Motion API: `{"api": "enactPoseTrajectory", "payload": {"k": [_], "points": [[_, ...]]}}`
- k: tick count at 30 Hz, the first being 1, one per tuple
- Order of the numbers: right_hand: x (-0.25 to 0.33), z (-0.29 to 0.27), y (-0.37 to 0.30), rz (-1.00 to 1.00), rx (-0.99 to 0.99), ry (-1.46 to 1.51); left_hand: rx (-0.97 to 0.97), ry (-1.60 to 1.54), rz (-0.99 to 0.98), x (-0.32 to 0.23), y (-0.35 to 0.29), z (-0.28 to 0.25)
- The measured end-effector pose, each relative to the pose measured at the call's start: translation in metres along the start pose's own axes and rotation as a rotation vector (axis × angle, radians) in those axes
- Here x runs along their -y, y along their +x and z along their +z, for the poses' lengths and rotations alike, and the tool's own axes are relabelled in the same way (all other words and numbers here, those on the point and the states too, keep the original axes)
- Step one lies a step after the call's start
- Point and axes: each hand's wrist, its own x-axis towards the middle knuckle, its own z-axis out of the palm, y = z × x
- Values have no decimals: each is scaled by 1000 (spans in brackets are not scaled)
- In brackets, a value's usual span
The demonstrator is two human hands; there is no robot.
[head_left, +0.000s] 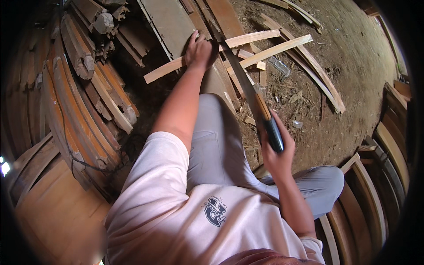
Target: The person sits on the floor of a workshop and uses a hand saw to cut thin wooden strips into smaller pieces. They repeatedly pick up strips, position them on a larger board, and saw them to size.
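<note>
A long pale wooden strip (pixel 164 70) lies crosswise over brown boards (pixel 170 24) in front of me. My left hand (pixel 201 53) is closed over this strip, its fingers pointing away from me. My right hand (pixel 279 149) is wrapped round the dark and wooden handle of a handsaw (pixel 242 75). The saw's long blade slants up and to the left, its far part meeting the strip just right of my left hand. How deep the teeth sit in the wood cannot be made out. A second pale strip (pixel 278 51) lies at an angle beside the first.
Stacks of weathered timber (pixel 66 101) fill the left side, with a dark cable (pixel 84 162) over them. More planks (pixel 362 190) stand at the right. Curved wooden strips (pixel 313 73), clear plastic pieces (pixel 279 66) and shavings lie on the dirt floor (pixel 353 48). My legs (pixel 216 137) are close below the work.
</note>
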Motion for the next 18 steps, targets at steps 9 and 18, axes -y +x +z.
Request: {"api": "enactPoseTrajectory", "payload": {"k": [9,18], "points": [[-5,36,65,-19,-35,17,-109,-173,40,-4,4,-1],[19,-13,-4,-27,-11,-50,41,-32,-10,5,1,6]]}}
